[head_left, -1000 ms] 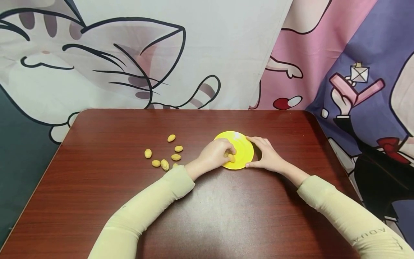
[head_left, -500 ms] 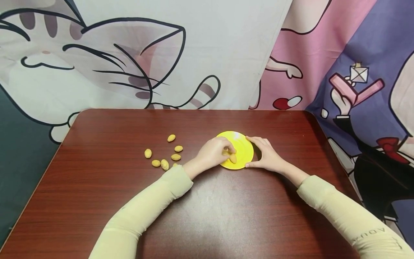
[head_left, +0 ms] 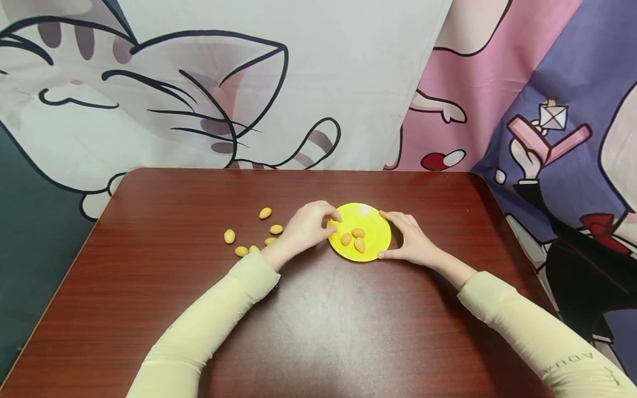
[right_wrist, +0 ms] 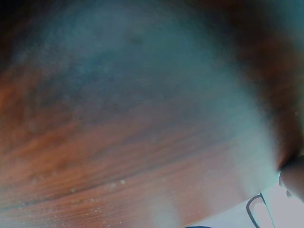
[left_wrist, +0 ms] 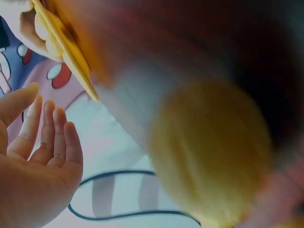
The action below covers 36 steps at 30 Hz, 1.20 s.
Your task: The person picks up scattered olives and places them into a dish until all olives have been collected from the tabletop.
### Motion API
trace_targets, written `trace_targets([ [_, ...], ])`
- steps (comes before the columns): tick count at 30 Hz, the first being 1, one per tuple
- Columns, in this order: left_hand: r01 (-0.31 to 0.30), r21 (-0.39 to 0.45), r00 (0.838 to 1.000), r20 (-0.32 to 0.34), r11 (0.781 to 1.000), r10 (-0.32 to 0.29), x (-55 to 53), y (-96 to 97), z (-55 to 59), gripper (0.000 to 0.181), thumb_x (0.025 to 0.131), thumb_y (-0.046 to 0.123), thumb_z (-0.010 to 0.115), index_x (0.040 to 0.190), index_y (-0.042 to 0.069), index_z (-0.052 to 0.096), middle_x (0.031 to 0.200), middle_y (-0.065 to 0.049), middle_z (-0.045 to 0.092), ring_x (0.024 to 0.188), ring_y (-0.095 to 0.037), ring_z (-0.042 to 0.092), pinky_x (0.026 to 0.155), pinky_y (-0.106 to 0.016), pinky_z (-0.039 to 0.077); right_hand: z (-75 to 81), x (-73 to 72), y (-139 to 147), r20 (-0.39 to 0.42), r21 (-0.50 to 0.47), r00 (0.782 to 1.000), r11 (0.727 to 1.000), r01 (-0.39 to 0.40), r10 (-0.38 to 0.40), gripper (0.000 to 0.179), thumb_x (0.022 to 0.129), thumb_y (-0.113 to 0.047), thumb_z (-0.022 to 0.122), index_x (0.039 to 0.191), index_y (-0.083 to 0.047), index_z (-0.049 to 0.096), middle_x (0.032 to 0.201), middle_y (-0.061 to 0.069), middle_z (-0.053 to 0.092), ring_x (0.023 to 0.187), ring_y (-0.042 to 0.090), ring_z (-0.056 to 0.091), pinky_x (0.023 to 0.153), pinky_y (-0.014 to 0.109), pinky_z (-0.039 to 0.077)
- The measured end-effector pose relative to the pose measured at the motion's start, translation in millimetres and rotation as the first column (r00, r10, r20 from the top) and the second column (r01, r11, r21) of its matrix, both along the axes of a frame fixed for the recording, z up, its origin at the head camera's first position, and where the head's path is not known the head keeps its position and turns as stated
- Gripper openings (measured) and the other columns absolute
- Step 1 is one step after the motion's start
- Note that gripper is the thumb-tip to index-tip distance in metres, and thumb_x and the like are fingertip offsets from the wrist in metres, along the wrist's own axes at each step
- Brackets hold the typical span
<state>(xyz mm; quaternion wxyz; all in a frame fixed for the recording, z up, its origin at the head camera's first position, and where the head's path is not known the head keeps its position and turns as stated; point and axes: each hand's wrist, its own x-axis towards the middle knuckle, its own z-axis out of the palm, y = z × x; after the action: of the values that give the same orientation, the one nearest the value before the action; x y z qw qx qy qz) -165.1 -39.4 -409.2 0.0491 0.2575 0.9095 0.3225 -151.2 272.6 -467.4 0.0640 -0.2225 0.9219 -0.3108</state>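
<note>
A round yellow plate [head_left: 375, 243] lies on the table, carrying three small yellow oval pieces [head_left: 359, 245] that look like little fruits or nuts. My right hand [head_left: 410, 237] holds the plate at its right rim, thumb at the near side and fingers at the far side. Just off the left rim is my left hand [head_left: 307, 225], its fingers loosely bent with nothing between them. The left wrist view shows the left hand [left_wrist: 42, 156] bare, and a blurred yellow oval piece [left_wrist: 209, 152] close to the lens. In the right wrist view only a sliver of hand shows at the right edge.
More yellow oval pieces [head_left: 229, 236] lie scattered on the dark red wooden table [head_left: 318, 331], left of the plate. My left wrist partly covers some of them. A cartoon-printed cloth [head_left: 368, 83] hangs behind the table's far edge.
My left hand has let go of a yellow oval piece on the plate and drawn back left past the rim, uncovering the pieces there. The right hand stays at the plate.
</note>
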Motion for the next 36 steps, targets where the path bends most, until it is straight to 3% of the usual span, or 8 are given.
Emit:
trace_targets([
  [16,-0.169,0.088,0.985,0.033,0.982,0.167,-8.7,-60.4,3.0,0.018,0.094,0.007,0.079,0.111,0.007,0.079,0.120,-0.012,0.074,0.110,-0.030,0.070,0.098,-0.045,0.058,1.6,1.4,-0.3,0.001,-0.004,1.000,1.000,0.000,0.000,0.110,0.073,-0.031,0.098,0.162,-0.005,0.039,0.159,0.020,0.047,0.143,0.041,0.037,0.117,0.062,0.033],
  [29,-0.268,0.073,0.963,0.054,0.961,0.265,-17.6,-100.3,-6.0,0.019,0.094,0.006,0.077,0.113,0.005,0.078,0.116,-0.016,0.073,0.107,-0.032,0.069,0.095,-0.047,0.056,2.9,2.4,-0.5,0.008,-0.007,1.000,1.000,0.009,-0.009,0.110,0.073,-0.031,0.098,0.162,-0.005,0.040,0.159,0.020,0.047,0.144,0.041,0.037,0.117,0.063,0.033],
  [36,-0.303,0.103,0.953,0.056,0.947,0.299,-23.7,-114.7,-9.4,0.018,0.094,0.004,0.076,0.112,0.003,0.078,0.112,-0.018,0.074,0.103,-0.032,0.070,0.093,-0.045,0.055,2.6,2.6,-0.7,0.011,0.004,1.000,1.000,0.012,-0.012,0.110,0.073,-0.031,0.098,0.162,-0.006,0.039,0.159,0.020,0.046,0.144,0.040,0.036,0.117,0.063,0.033],
])
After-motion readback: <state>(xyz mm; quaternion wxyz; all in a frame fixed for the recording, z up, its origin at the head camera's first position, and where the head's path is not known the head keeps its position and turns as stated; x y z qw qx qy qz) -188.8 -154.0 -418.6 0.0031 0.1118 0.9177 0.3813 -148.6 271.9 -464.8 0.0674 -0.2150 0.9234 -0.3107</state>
